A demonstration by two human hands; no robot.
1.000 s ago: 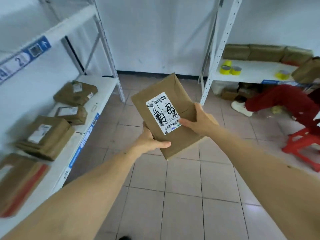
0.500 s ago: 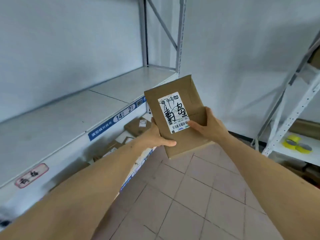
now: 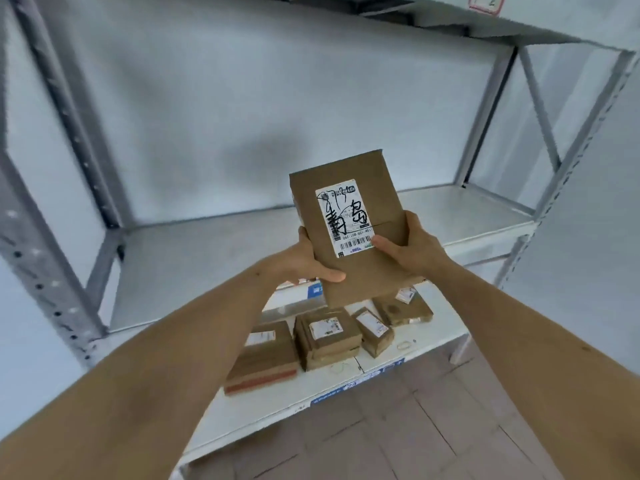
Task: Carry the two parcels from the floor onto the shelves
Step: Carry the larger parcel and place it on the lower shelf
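A flat brown cardboard parcel (image 3: 377, 188) with a white shipping label marked in black pen is held upright in front of me. My left hand (image 3: 304, 261) grips its lower left edge, thumb across the front. My right hand (image 3: 412, 247) grips its lower right edge, thumb on the label's corner. The parcel hangs in front of the bare middle shelf (image 3: 207, 258) of a grey metal rack. A second parcel from the floor is not in view.
The lower shelf (image 3: 440, 337) holds several brown parcels (image 3: 329, 337) side by side. Grey perforated uprights (image 3: 45, 271) stand at the left and another upright (image 3: 568, 174) at the right. An upper shelf (image 3: 519, 19) crosses overhead. Tiled floor (image 3: 415, 431) lies below.
My view has swung left and up, from the floor and side rack to facing the rack's middle shelf. Both hands keep the same grip on the parcel, now held more upright.
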